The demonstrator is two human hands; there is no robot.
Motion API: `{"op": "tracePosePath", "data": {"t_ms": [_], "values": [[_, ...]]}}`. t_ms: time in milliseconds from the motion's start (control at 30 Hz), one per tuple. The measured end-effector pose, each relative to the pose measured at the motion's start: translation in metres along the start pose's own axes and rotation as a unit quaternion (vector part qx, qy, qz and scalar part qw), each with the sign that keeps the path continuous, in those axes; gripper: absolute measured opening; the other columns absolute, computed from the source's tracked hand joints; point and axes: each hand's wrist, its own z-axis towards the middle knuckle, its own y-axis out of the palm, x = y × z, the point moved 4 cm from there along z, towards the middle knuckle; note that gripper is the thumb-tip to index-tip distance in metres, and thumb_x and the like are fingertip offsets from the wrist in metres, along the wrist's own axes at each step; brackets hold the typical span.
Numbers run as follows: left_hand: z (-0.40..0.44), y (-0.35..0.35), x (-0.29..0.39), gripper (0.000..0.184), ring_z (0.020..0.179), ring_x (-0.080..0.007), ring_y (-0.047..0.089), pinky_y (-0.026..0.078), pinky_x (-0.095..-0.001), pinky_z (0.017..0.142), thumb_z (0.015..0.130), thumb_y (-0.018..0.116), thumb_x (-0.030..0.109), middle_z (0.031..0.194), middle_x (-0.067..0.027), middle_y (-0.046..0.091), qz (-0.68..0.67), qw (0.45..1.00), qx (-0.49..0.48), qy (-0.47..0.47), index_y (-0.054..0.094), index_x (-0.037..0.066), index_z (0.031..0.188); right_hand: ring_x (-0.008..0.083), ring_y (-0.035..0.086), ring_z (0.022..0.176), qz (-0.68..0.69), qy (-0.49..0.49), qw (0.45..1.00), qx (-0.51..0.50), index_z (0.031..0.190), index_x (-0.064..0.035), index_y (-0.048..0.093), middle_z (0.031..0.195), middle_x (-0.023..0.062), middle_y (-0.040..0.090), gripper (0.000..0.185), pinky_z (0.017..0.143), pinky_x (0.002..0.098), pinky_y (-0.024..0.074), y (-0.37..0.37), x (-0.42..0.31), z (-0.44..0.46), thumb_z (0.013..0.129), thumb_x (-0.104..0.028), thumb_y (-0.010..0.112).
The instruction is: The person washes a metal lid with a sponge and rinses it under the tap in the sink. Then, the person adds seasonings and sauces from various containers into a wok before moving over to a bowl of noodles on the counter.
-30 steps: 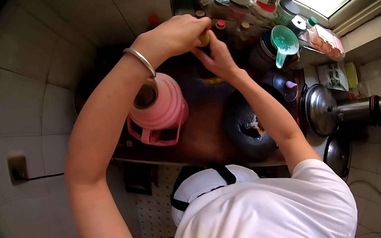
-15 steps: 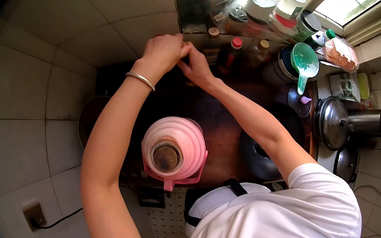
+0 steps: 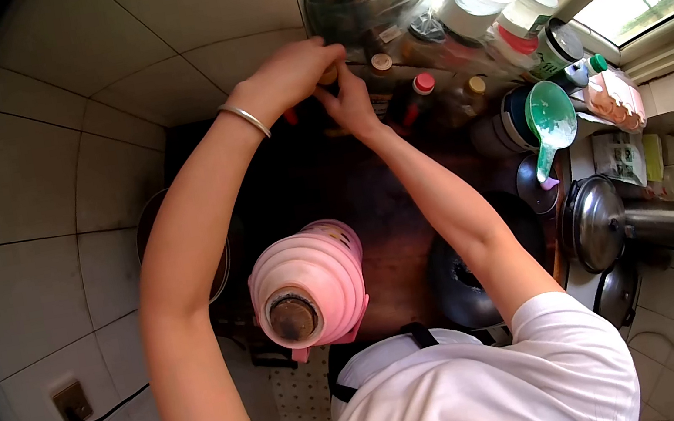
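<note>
At the back of the dark counter, my left hand (image 3: 291, 75), with a silver bangle (image 3: 244, 120) on its wrist, bends its fingers over a small round yellow-brown cap (image 3: 329, 76). My right hand (image 3: 352, 104) meets it there, thumb and fingers closed about the same cap. What lies under the cap is hidden by the hands and deep shadow. Just right of them stand a bottle with a pale cap (image 3: 381, 62) and a red-capped bottle (image 3: 417, 94). Nearer my body, between my forearms, stands a pink thermos flask (image 3: 311, 272) with a brown stopper (image 3: 293, 316).
A green ladle (image 3: 551, 113) rests on stacked containers at the right. Jars (image 3: 474, 4) line the windowsill. A dark round pan (image 3: 462, 279) lies under my right forearm, and a lidded metal pot (image 3: 596, 222) stands farther right. Tiled wall (image 3: 16, 191) bounds the left.
The view has shifted slightly. My fingertips have moved a little up and right, and the yellow-brown cap now shows between them. The thermos appears lower in view.
</note>
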Motion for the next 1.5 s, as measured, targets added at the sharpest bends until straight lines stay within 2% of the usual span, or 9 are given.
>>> {"op": "tracePosePath", "data": {"t_ms": [233,300,533,633,700,767,1100,1300,1500], "values": [[0.011,-0.001,-0.003,0.023,0.089,-0.0337,0.061,0.05,-0.0416,0.068,0.08,0.063,0.014,0.094,-0.0134,0.062,-0.035,0.993,0.051,-0.101,0.059,0.004,0.1,0.04,0.059,0.097,0.007,0.015,1.0,-0.022,0.122,-0.0006,0.046,0.1,0.0237,0.061,0.052,0.076,0.0398,0.048,0.0,0.014,0.003,0.079,-0.014,0.071],[0.011,-0.001,-0.002,0.025,0.091,-0.0332,0.06,0.05,-0.0412,0.069,0.079,0.063,0.011,0.096,-0.0125,0.062,0.041,0.986,-0.053,-0.155,0.058,0.006,0.102,0.0402,0.059,0.097,0.009,0.01,0.999,-0.042,0.126,-0.0008,0.044,0.101,0.0241,0.061,0.056,0.077,0.04,0.048,0.001,0.013,0.002,0.079,-0.014,0.071],[0.011,0.004,-0.008,0.029,0.095,-0.0331,0.06,0.049,-0.0397,0.079,0.078,0.066,0.012,0.106,-0.0142,0.063,0.048,0.995,-0.079,-0.034,0.057,0.006,0.106,0.0408,0.057,0.102,-0.021,0.023,0.999,-0.032,0.13,0.0,0.037,0.109,0.0249,0.058,0.062,0.079,0.04,0.0474,-0.001,0.009,-0.001,0.079,-0.014,0.07],[0.002,0.0,-0.019,0.034,0.097,-0.0344,0.059,0.049,-0.04,0.081,0.076,0.067,0.008,0.11,-0.0139,0.061,-0.036,0.998,-0.043,-0.013,0.057,0.006,0.109,0.0386,0.054,0.106,-0.092,0.007,0.996,0.015,0.133,0.0008,0.034,0.117,0.0255,0.051,0.065,0.08,0.0383,0.0476,-0.001,-0.003,-0.013,0.08,-0.012,0.068],[-0.014,-0.006,-0.043,0.038,0.098,-0.0354,0.059,0.048,-0.0399,0.082,0.075,0.068,0.007,0.105,-0.0147,0.062,-0.058,0.99,0.124,-0.024,0.057,0.004,0.111,0.0366,0.053,0.108,-0.147,-0.027,0.986,0.072,0.132,0.0008,0.034,0.122,0.0253,0.047,0.063,0.079,0.0375,0.0482,-0.004,-0.021,-0.034,0.079,-0.01,0.067],[-0.031,-0.006,-0.061,0.037,0.098,-0.0358,0.058,0.048,-0.0401,0.082,0.075,0.067,0.007,0.105,-0.0155,0.062,-0.018,0.991,0.126,-0.036,0.057,0.002,0.11,0.0303,0.05,0.111,-0.052,0.14,0.989,0.014,0.129,0.0011,0.035,0.128,0.0231,0.04,0.059,0.081,0.0355,0.0481,0.002,-0.021,-0.063,0.079,-0.006,0.065],[-0.075,0.019,-0.049,0.033,0.093,-0.0379,0.056,0.047,-0.0429,0.081,0.077,0.06,0.001,0.105,-0.0199,0.059,0.04,0.987,0.079,-0.134,0.054,0.0,0.11,0.0291,0.058,0.096,0.017,0.255,0.964,-0.069,0.102,-0.0017,0.062,0.099,0.016,0.062,0.029,0.078,0.0365,0.0467,0.089,0.031,-0.059,0.076,-0.014,0.069],[-0.104,0.002,-0.019,0.035,0.094,-0.0378,0.057,0.048,-0.0438,0.081,0.077,0.061,0.003,0.1,-0.0191,0.059,0.047,0.993,0.084,-0.075,0.052,0.001,0.111,0.0188,0.06,0.062,0.059,0.144,0.984,-0.092,0.085,-0.0014,0.066,0.072,0.0086,0.065,0.017,0.06,0.0311,0.0475,0.037,0.001,-0.07,0.077,-0.015,0.071],[-0.105,-0.053,0.087,0.032,0.087,-0.0323,0.062,0.051,-0.0392,0.076,0.08,0.059,0.007,0.094,-0.0158,0.063,0.122,0.99,0.049,0.046,0.052,0.003,0.111,0.0036,0.053,0.071,0.202,0.172,0.953,-0.147,0.088,0.0,0.062,0.077,-0.0016,0.062,0.01,0.064,0.0205,0.0432,-0.068,-0.093,-0.095,0.084,-0.009,0.066]]}}
